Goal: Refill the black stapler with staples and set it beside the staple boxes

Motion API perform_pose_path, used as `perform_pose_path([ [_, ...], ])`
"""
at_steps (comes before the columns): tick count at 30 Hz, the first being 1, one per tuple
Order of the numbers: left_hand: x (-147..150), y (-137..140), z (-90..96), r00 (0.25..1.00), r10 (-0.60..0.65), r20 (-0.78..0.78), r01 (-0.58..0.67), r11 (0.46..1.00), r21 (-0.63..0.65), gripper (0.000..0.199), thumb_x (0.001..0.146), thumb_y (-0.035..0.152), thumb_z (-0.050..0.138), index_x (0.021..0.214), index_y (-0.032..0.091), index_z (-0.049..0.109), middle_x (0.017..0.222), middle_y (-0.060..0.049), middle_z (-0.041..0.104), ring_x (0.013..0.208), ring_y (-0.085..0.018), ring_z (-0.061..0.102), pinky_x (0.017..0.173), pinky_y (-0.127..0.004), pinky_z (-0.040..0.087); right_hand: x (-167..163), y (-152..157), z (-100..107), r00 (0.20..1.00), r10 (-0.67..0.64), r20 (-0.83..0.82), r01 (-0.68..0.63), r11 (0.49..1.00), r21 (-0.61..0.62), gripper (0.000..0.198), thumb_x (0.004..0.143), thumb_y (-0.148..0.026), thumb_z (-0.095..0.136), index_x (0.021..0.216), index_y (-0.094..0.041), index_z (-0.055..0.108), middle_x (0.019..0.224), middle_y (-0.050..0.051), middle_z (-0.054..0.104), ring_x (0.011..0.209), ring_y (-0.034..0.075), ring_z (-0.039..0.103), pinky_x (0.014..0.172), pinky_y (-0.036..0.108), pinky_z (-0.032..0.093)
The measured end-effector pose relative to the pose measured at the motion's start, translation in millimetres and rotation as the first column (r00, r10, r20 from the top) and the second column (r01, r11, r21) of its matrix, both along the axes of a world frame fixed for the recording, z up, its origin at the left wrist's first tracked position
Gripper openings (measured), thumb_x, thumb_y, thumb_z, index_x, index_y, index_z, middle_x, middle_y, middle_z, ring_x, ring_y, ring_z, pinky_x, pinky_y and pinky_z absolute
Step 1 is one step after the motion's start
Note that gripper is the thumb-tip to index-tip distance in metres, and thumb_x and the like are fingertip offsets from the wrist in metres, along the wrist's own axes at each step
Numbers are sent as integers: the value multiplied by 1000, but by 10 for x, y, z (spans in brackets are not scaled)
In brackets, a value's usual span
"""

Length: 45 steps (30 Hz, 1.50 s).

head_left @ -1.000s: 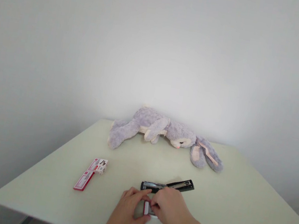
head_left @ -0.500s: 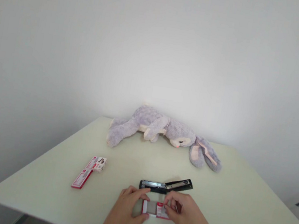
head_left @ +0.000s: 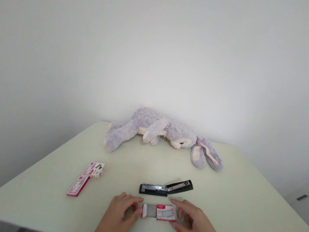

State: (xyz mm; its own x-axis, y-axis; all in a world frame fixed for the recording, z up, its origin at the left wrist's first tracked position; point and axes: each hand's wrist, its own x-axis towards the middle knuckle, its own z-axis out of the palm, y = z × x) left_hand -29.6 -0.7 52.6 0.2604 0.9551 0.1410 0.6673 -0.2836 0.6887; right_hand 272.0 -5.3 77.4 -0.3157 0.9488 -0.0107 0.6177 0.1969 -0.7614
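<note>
A small red and white staple box (head_left: 161, 212) lies on the pale green table (head_left: 245, 207) near its front edge, its inner tray slid partly out to the left. My left hand (head_left: 120, 213) pinches the tray's left end. My right hand (head_left: 193, 224) holds the sleeve's right end. Just behind the box lies a black stapler (head_left: 166, 187), folded open flat with its metal channel showing.
A red and white staple box with its flap open (head_left: 86, 177) lies to the left. A grey plush rabbit (head_left: 163, 134) sprawls along the table's far edge against the white wall. The table's front edge runs close under my wrists.
My hands have drawn apart, and the inner tray has slid out of the box's sleeve to the left. The camera view has shifted slightly.
</note>
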Motion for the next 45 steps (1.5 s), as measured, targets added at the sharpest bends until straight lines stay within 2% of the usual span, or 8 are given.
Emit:
perform_pose_path([
  [8,383,-2,-29,998,4,58,-4,1000,-4,18,95,35,61,102,33,78,94,0,75,89,-22,65,86,-36,47,-259,-3,78,998,58,10,-58,998,14,24,84,-25,69,106,-27,76,90,0,67,75,15,60,68,24,43],
  [12,264,73,-40,989,128,71,-130,991,26,26,99,38,52,103,27,75,87,-3,70,79,-21,62,75,-35,48,-286,-25,112,998,5,67,-8,999,36,33,83,-27,72,116,-31,75,89,0,67,77,17,62,71,25,44],
  [15,132,265,16,978,206,28,-208,971,118,28,92,36,60,116,24,69,105,-6,69,96,-24,61,87,-39,47,-350,0,154,993,11,121,-18,998,60,23,86,-27,70,107,-34,78,89,-1,66,77,16,62,70,24,42],
  [19,143,499,110,992,94,-82,-87,993,76,37,83,36,72,119,28,70,118,-5,67,113,-27,56,97,-41,39,-501,80,177,968,75,237,-97,992,82,15,86,-21,69,87,-31,79,84,-2,68,78,15,63,71,23,39],
  [24,332,410,95,996,5,-84,-2,999,41,23,82,35,76,105,33,75,108,0,70,107,-25,57,94,-38,36,-582,187,191,967,78,244,-124,976,177,15,93,-24,64,97,-31,77,91,-2,70,85,16,65,74,23,39],
  [39,378,216,56,997,-15,-72,16,1000,22,29,82,38,80,109,38,72,107,3,68,106,-24,56,92,-38,33,-676,321,270,964,86,252,-124,983,139,17,94,-26,61,92,-28,77,85,-1,67,78,15,64,70,23,39],
  [42,379,215,45,998,-2,-71,3,1000,18,28,81,38,80,109,37,73,108,3,68,106,-23,55,92,-38,33,-636,286,301,962,35,270,-76,986,146,19,90,-25,64,105,-28,76,86,-1,69,79,16,64,71,24,39],
  [45,382,218,30,997,1,-72,0,1000,13,28,82,39,79,108,35,73,110,1,68,108,-25,55,93,-39,33,-562,245,300,941,-95,324,47,987,152,17,88,-24,64,101,-26,75,85,0,70,77,17,63,69,26,37],
])
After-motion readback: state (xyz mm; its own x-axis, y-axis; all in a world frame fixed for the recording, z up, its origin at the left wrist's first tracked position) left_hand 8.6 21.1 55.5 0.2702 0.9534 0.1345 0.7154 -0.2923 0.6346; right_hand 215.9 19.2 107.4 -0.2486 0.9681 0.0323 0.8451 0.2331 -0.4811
